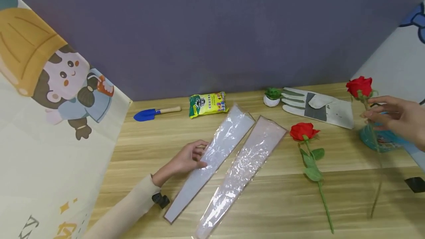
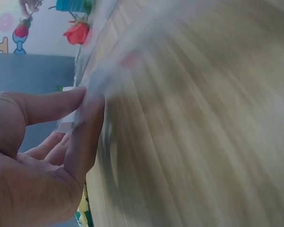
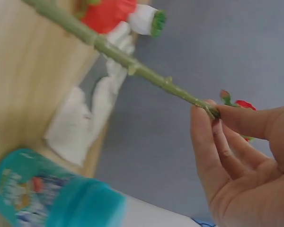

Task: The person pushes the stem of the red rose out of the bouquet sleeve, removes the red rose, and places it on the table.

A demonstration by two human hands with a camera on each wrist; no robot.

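On the table's left-middle my left hand (image 1: 186, 159) pinches the edge of a long tapered flower sleeve (image 1: 217, 152), whitish with a glossy clear front. Thumb and index finger meet on the plastic in the left wrist view, its edge blurred there. Beside it lies a second, pinkish flower sleeve (image 1: 245, 161). At the far right my right hand (image 1: 400, 117) holds up a red rose (image 1: 359, 86) by its stem (image 3: 146, 74), between thumb and fingertips, bloom upward. Another red rose (image 1: 303, 131) with green leaves lies on the table, apart from both hands.
A teal jar (image 1: 367, 138) stands below the right hand, partly hidden. Along the back lie a blue trowel (image 1: 145, 115), a yellow-green packet (image 1: 208, 104), a small potted plant (image 1: 272, 99) and a grey-white glove (image 1: 338, 111). A dark wall (image 1: 216, 40) rises behind.
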